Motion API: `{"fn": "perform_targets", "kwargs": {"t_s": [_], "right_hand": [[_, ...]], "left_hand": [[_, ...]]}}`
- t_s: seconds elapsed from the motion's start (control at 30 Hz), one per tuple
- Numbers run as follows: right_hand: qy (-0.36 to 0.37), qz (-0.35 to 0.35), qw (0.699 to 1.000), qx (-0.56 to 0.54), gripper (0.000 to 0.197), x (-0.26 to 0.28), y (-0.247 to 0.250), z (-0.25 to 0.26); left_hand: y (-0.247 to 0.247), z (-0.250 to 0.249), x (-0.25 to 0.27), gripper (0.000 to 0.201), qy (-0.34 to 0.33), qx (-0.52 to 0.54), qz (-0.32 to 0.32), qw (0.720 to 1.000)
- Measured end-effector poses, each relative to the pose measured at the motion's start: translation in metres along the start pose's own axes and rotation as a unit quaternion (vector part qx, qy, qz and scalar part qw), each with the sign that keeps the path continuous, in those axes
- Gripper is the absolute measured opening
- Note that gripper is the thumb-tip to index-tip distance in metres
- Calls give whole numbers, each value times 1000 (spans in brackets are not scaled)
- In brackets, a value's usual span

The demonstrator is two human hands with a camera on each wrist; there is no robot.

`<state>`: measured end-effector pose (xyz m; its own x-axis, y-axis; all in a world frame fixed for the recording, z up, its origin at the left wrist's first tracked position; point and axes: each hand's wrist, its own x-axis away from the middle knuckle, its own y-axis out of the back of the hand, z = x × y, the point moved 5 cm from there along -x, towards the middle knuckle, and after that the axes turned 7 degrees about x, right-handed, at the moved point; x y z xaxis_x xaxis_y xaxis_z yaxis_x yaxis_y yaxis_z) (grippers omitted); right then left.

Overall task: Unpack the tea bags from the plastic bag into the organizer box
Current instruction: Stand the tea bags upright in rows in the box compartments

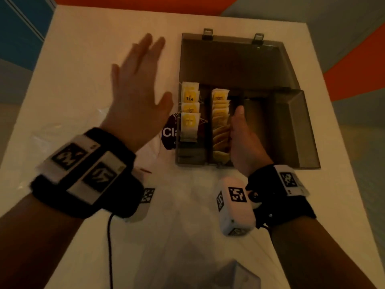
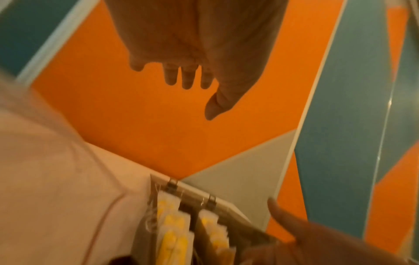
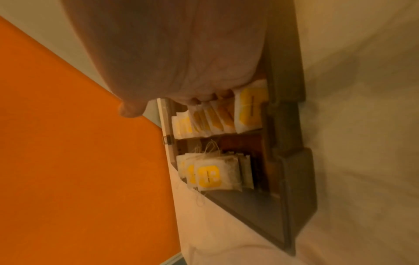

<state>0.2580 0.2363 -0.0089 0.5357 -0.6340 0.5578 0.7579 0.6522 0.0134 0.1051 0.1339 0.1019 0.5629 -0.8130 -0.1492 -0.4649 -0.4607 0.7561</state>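
The grey translucent organizer box lies on the white table with its lid swung back flat. Yellow-labelled tea bags stand in its leftmost compartment, and a second row of tea bags fills the compartment beside it. My right hand reaches into that second compartment; its fingertips touch the tops of the bags and the thumb points away from them. My left hand hovers open over the table left of the box, holding nothing. The clear plastic bag lies flat under it, its dark label against the box.
The two right-hand compartments of the box hold no tea bags. A pale boxy object sits at the near table edge. A black cable hangs from my left wrist. Orange and teal floor lies beyond the table edges.
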Motion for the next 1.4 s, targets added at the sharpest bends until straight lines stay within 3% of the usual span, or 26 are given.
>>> {"fn": "perform_targets", "kwargs": {"t_s": [0.1,0.17,0.23,0.3,0.37,0.43,0.53,0.67,0.83,0.97,1.07,1.13,1.2,1.3,1.4], "right_hand": [[-3,-21,1000,-8,47,0,11,2],[28,-89,989,119,32,9,28,12],[108,-106,948,278,26,23,38,25],[154,-59,891,424,23,34,37,27],[139,-4,854,502,16,36,30,17],[120,22,820,559,17,32,23,7],[129,17,798,588,14,32,19,9],[182,-27,796,577,14,47,21,47],[234,-8,798,555,10,40,-17,79],[180,43,751,634,14,2,-47,54],[185,35,730,657,17,-11,-52,41],[212,17,740,638,21,-7,-47,43],[232,-10,771,593,27,4,-36,49],[225,-87,859,452,29,25,3,58],[125,-111,941,295,41,42,34,36]], "left_hand": [[32,9,19,69,-36,21,-63,997],[43,29,35,68,-17,32,-72,997],[47,61,49,68,17,61,-72,995],[49,95,62,68,64,78,-83,991],[48,122,76,80,122,80,-98,984],[47,126,83,82,131,88,-100,982],[47,117,87,70,105,86,-104,985],[48,111,90,65,80,82,-113,987],[50,93,93,64,63,123,-98,985],[49,79,96,72,56,124,-75,988],[48,89,98,72,67,122,-79,987],[46,102,100,68,70,103,-82,989],[43,114,102,65,96,86,-75,989],[36,122,107,68,112,85,-62,988],[31,114,107,67,93,86,-54,990]]}}
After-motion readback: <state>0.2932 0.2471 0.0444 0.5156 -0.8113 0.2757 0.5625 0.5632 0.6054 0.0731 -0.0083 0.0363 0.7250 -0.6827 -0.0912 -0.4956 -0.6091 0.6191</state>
